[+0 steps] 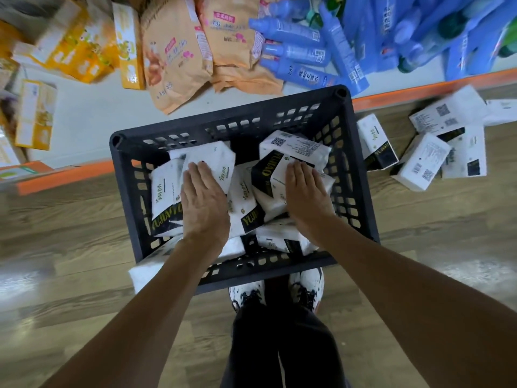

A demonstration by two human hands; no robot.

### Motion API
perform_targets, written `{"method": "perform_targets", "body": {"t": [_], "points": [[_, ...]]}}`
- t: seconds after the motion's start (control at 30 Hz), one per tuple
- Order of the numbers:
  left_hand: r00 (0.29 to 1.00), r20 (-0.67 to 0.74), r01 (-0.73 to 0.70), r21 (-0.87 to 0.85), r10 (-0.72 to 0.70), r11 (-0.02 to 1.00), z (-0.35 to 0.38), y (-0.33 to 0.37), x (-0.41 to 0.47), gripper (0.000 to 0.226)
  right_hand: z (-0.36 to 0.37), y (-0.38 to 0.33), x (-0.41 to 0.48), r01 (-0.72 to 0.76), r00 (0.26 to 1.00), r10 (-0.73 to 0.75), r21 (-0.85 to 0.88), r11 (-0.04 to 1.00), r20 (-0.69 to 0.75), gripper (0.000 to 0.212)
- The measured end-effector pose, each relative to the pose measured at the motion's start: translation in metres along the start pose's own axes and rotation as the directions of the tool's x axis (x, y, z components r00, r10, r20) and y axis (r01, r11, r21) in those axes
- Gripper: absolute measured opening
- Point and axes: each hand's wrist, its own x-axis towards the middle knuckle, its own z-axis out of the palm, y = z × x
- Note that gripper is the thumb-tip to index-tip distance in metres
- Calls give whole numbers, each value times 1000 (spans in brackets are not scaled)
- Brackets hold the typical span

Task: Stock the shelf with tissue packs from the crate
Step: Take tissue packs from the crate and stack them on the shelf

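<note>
Both arms reach down into the crate [232, 120], left hand [205, 203] and right hand [306, 191] lying flat, fingers straight, on packs [212, 156].

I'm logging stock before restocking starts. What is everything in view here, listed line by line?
Shelf: one, white with orange edge, top.
Floor: one, wood-look, below shelf.
Crate: one, dark grey, centre, at shelf edge.
Tissue packs in crate: several, white-black, piled loosely.
Tissue packs on floor: about five, white-black, right of crate.
Orange bags: at least two, shelf centre.
Blue bottles: many, shelf right.
Yellow boxes: several, shelf left.
Shoes: two, white, by crate's near edge.
Left hand: flat on a crate pack.
Right hand: flat on another pack.
</note>
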Motion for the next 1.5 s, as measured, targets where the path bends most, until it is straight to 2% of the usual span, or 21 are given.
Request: {"method": "perform_targets", "body": {"t": [0.13, 0.23, 0.33, 0.43, 0.5, 0.57, 0.63, 0.7, 0.8, 0.83, 0.9, 0.93, 1.03, 1.1, 1.17, 1.2, 1.23, 1.27, 1.3, 1.4, 1.5], "points": [[983, 0, -180, 155, 182, 972, -40, 9, -21, 92, -30, 11, -20, 4, 999, -6, -34, 999, -51, 64], [967, -17, -243, 248, 255, 938, -83, 16, -43, 94, -65, 19, -46, 12, 971, -17, -24, 1000, -238, 54], [944, -73, -273, 380, 323, 884, -151, 28, -71, 97, -125, 35, -79, 9, 940, -18, -26, 1000, -340, 58], [913, -69, -323, 479, 402, 816, -235, 33, -115, 82, -207, 51, -126, 19, 914, -32, -37, 999, -405, 60], [860, -164, -345, 510, 483, 788, -286, 30, -143, 79, -259, 63, -158, -9, 896, -8, -36, 999, -443, 66], [791, -306, -327, 521, 530, 788, -341, 33, -171, 77, -316, 73, -193, -3, 874, -5, -17, 1000, -485, 81], [787, -332, -316, 508, 521, 801, -388, 32, -204, 74, -367, 81, -229, 1, 869, -18, -34, 999, -494, 90], [726, -446, -290, 491, 523, 822, -432, 30, -234, 82, -417, 86, -269, -6, 875, -17, -45, 999, -485, 93], [709, -496, -214, 525, 501, 823, -486, 30, -278, 81, -480, 94, -316, 0, 803, -64, -107, 994, -593, 76], [703, -512, -208, 516, 494, 831, -505, 32, -295, 73, -500, 96, -329, 14, 781, -81, -113, 993, -619, 69], [635, -601, -197, 481, 485, 854, -539, 35, -317, 50, -539, 100, -351, 30, 737, -117, -141, 990, -665, 66], [622, -610, -185, 496, 492, 849, -554, 36, -325, 48, -555, 102, -358, 35, 725, -150, -181, 983, -672, 65], [647, -574, -178, 527, 502, 831, -607, 39, -342, 66, -609, 107, -378, 23, 691, -195, -248, 968, -696, 82], [644, -615, -125, 501, 454, 856, -644, 42, -348, 66, -644, 110, -389, -37, 636, -185, -269, 962, -749, 76], [705, -590, -90, 475, 393, 876, -677, 50, -356, 67, -680, 107, -406, -68, 551, -220, -306, 949, -805, 72], [707, -589, -91, 472, 391, 877, -691, 51, -359, 69, -695, 107, -410, -78, 510, -261, -346, 935, -820, 75], [667, -609, -101, 495, 428, 863, -702, 51, -360, 70, -705, 111, -410, -57, 541, -291, -379, 923, -789, 80], [636, -613, -107, 533, 470, 840, -711, 51, -364, 70, -716, 113, -414, -45, 611, -271, -374, 926, -744, 89], [628, -622, -105, 528, 468, 843, -719, 51, -369, 72, -726, 114, -415, -40, 628, -249, -350, 936, -738, 95], [653, -605, -51, 566, 457, 823, -739, 47, -372, 79, -746, 116, -408, -58, 571, -241, -332, 942, -785, 100], [685, -567, -60, 582, 458, 811, -754, 41, -363, 77, -762, 113, -405, -19, 608, -240, -316, 948, -757, 104]]}}
